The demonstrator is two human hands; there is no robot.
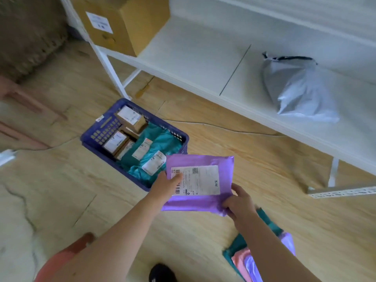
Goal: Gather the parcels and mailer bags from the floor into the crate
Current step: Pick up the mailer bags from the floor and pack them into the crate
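A purple mailer bag point(200, 202) with a white label is held above the wooden floor, just right of the blue crate point(95, 137). My left hand point(164, 187) grips its left edge, thumb on the label. My right hand point(239, 203) pinches its lower right corner. Inside the crate lie small cardboard parcels point(130, 118) and teal mailer bags point(160, 139) with labels. On the floor at the lower right, partly hidden by my right arm, lies a pile of teal, pink and purple mailer bags point(244, 259).
A white shelf unit point(193, 58) runs along the right, with a grey mailer bag point(297, 88) and a big cardboard box point(122, 23) on it. A white perforated rail point(343, 192) lies on the floor at the right. My black shoe point(160, 272) shows at the bottom.
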